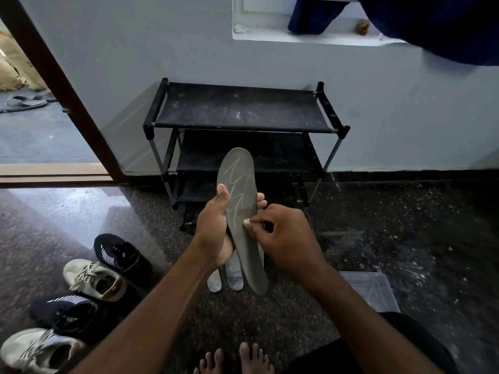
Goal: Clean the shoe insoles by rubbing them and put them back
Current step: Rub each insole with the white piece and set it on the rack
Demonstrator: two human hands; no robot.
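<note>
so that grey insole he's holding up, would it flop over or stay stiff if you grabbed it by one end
Probably fairly stiff: the grey insole stands well above the left hand without drooping. Likely light too, since that hand holds it along with other pale insoles. It looks thin, so it would likely bend under pressure from the right hand.

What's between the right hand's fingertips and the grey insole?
In the head view, a small pale eraser-like piece sits pinched in the right hand, pressed against the grey insole.
</note>
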